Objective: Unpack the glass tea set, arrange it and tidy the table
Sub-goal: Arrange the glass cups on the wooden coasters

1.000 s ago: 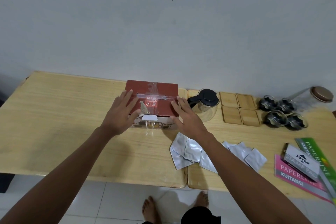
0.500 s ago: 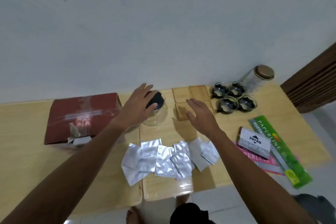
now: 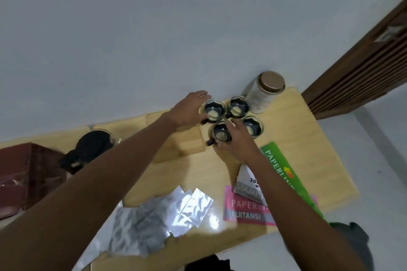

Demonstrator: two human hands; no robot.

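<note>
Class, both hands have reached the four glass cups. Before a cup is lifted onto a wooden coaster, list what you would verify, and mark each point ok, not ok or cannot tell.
1. Left hand on the far-left cup: fingers wrap its side, but whether the grip is closed is unclear: cannot tell.
2. Right hand on the near cup: fingers at its rim and side; firmness cannot tell.
3. All four cups upright, mouths up: ok.
4. Wooden coaster beside the cups bare on top: ok.
5. The four cups crowd together, with the lidded jar close behind, so a lift may knock a neighbour: not ok.
6. Teapot away from the hands: ok.
</note>
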